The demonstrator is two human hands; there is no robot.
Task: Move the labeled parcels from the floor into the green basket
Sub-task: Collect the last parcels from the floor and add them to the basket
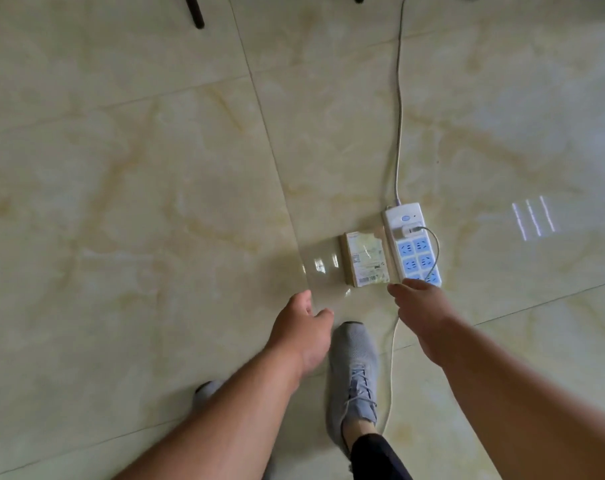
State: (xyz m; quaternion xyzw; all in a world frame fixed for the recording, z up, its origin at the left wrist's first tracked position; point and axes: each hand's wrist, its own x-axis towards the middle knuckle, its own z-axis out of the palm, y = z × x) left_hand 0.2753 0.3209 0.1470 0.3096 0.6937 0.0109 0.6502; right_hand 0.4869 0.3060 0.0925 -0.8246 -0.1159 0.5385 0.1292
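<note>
A small brown parcel (365, 259) with a white shipping label lies flat on the tiled floor, close beside a power strip. My right hand (424, 306) reaches down just below and to the right of the parcel, fingers loosely bent, holding nothing. My left hand (302, 327) hangs lower and to the left of the parcel, fingers relaxed and empty. No green basket is in view.
A white power strip (413, 244) with blue sockets lies right of the parcel, with a plugged charger and a grey cable (399, 98) running to the top. My grey shoe (354, 372) stands below the parcel. A black furniture leg (194, 10) is at the top left.
</note>
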